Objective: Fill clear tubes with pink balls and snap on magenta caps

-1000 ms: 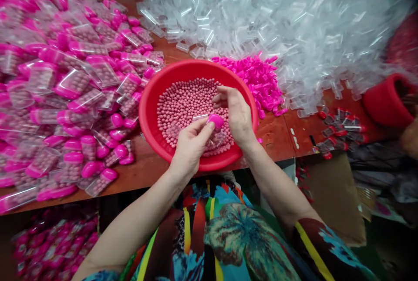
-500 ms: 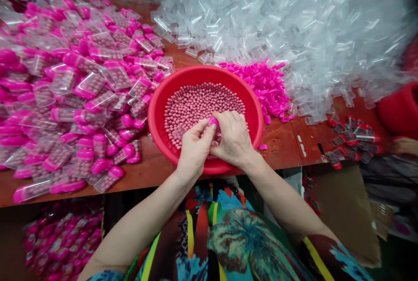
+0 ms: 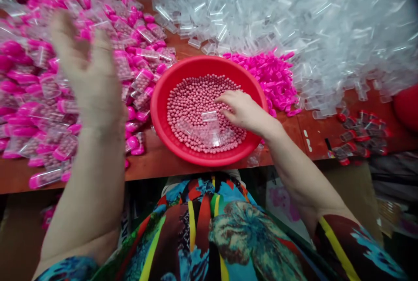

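Observation:
A red plastic bowl [image 3: 209,159] holds many small round pink beads [image 3: 196,94]. Several clear plastic tubes [image 3: 209,131] lie on top of the beads in its front half. Over the bowl's right side is my right hand [image 3: 243,109], fingers slightly curled and apart over the beads; I see nothing held in it. My left hand [image 3: 88,63] is raised above the heap of bead-filled clear bottles with bright pink caps [image 3: 55,111]. It is somewhat blurred, its thumb and fingers spread, with nothing visible between them.
Right behind the bowl lies a pile of loose pink caps [image 3: 274,78]. A large heap of clear tubes [image 3: 277,15] spreads across the back right. Red-capped small bottles [image 3: 361,135] and another red container [image 3: 408,107] are at the right. The wooden table's [image 3: 143,168] front edge runs below the bowl.
Both hands were together over the bowl, holding a pink-capped bottle. My left hand has moved up and left over the bottle heap and is open; my right has opened over the beads.

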A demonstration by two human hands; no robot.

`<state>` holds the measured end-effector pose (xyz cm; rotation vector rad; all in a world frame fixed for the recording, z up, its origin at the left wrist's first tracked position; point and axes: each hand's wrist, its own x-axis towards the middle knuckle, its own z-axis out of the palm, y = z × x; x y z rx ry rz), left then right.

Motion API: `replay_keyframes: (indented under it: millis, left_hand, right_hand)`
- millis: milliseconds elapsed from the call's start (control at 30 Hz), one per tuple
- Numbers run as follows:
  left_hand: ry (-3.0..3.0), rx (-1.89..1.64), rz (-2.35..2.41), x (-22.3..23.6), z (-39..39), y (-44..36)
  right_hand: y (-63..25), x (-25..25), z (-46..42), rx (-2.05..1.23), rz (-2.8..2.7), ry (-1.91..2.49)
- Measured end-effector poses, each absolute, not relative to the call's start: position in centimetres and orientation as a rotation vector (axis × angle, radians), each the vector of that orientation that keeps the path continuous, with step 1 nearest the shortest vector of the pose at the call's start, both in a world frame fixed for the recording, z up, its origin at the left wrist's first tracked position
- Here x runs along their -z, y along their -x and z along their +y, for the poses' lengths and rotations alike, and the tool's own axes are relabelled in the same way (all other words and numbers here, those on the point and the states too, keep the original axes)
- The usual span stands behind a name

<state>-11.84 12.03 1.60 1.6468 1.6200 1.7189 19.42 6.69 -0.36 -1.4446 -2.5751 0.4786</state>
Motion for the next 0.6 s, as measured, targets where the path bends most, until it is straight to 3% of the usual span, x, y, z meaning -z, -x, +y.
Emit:
replay_keyframes:
  millis: [67, 167, 300, 433, 600]
  left_hand:
    - [-1.732, -1.573, 1.473, -0.7, 10.4, 9.3]
    - [-2.055, -0.834, 1.311, 0.8, 7.7, 4.2]
    - [-2.390, -0.142, 1.184, 1.8, 6.9, 0.7]
    - [-2.617, 0.004, 1.226, 1.4, 7.8, -0.2]
    - [-2.692, 0.181, 1.142, 1.3, 9.7, -2.0]
  right_hand:
    - [-18.1, 1.1, 6.7, -0.425, -2.781, 1.483]
    - [-16.5, 2.2, 7.2, -0.448, -2.858, 1.592]
    - [-16.9, 2.4, 8.1, -0.878, -2.570, 1.593]
    - [-18.4, 1.6, 8.5, -1.123, -2.256, 1.601]
    - [-21.1, 0.7, 8.1, -0.841, -1.926, 1.569]
